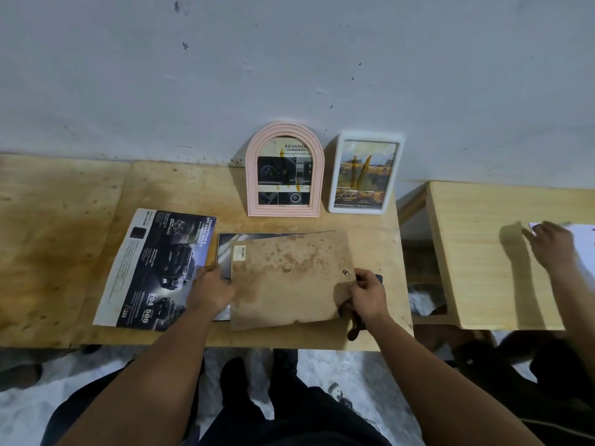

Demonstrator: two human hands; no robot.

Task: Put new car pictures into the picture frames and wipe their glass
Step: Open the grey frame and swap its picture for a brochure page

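Left hand and right hand both grasping stained backing board; frame beneath mostly hidden, perhaps dark.

2 smeared frames, pink arched and white, upright; brochure flat.

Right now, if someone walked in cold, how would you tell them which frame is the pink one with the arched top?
Start at the grey wall behind the wooden table; two frames lean upright against it, side by side. The pink frame is the left one, holding a page of dashboard photos. Its rounded arch top sets it apart from the rectangular white frame to its right.
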